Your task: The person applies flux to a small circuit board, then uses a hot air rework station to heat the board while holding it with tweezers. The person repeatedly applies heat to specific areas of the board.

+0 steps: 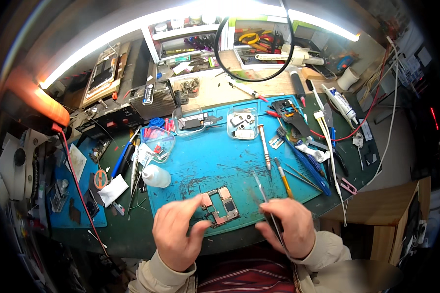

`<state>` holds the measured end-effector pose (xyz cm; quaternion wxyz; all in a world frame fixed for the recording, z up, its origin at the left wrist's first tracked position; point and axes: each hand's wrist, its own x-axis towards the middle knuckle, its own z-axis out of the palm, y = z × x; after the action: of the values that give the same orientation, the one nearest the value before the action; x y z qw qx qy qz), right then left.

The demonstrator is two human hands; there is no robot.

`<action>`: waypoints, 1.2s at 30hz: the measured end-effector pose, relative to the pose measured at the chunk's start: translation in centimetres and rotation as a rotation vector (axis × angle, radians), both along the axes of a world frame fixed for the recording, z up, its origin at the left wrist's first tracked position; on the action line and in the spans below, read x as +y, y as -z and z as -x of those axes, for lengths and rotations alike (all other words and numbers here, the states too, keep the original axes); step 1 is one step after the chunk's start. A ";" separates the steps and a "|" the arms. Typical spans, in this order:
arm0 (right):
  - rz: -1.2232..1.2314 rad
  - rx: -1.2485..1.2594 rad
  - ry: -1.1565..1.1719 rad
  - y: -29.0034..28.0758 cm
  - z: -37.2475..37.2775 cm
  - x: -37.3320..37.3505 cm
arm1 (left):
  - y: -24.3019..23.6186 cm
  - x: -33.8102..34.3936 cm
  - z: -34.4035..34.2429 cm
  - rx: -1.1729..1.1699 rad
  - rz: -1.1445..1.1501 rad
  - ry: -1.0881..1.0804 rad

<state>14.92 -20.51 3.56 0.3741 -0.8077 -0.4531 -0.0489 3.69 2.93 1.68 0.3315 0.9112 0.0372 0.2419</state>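
Mat (pixel 210 158) lies bare between circuit board (pixel 230 206), left fingers (pixel 188 207) parted by its edge, and tweezers (pixel 262 189) pinched in right fingers (pixel 275 207).

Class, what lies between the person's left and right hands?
In the head view, a circuit board lies on the blue mat, between left hand and right hand.

My scuffed blue work mat (pixel 195 152) carries: pinkish-and-black rectangular circuit board (pixel 231 206), white plastic bottle (pixel 156 176), clear square plastic box (pixel 228 126), silver pen-shaped tool (pixel 264 145).

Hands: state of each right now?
Left hand: open beside the circuit board; contact unclear.
Right hand: closed, holding a thin metal tool, motion-blurred.
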 end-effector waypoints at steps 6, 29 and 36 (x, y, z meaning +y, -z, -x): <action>0.365 -0.486 0.175 -2.3 -4.9 -2.5 | -1.0 -0.7 -1.2 0.118 -0.225 0.093; 0.382 -0.533 0.392 1.3 -1.3 -3.1 | -0.8 -1.9 -2.3 0.034 -0.337 0.082; 0.312 -0.419 0.546 -0.1 -8.8 -5.5 | -1.6 -2.1 -2.1 -0.064 -0.272 0.251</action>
<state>23.70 -26.04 3.68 0.1193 -0.9185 -0.2898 -0.2412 5.83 0.80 3.26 0.2339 0.9369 -0.1202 0.2305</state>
